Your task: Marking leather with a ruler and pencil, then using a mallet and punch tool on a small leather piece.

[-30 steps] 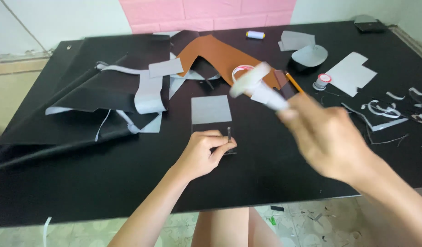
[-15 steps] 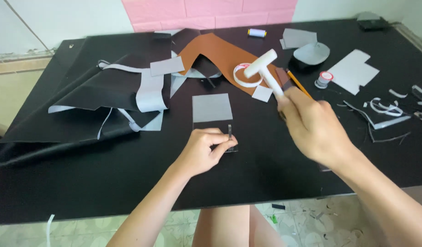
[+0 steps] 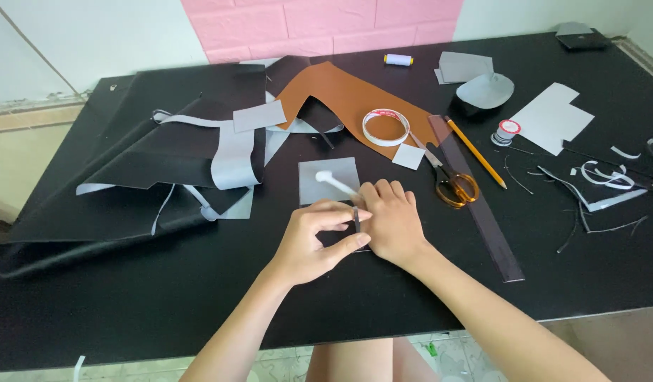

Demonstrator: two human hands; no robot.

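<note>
We see a small white mallet [image 3: 335, 183] lying low over a grey square sheet [image 3: 329, 177], its handle gripped. A thin dark punch [image 3: 356, 219] stands upright on the black tabletop [image 3: 163, 297], pinched between fingertips.

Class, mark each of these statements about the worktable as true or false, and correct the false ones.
1. The left hand pinches a small dark upright tool. True.
2. The right hand holds the scissors. False: it grips a white mallet; the orange-handled scissors lie untouched.
3. The yellow pencil lies beside a long dark ruler. True.
4. The tape roll rests on the grey square. False: it lies on the brown leather piece.
</note>
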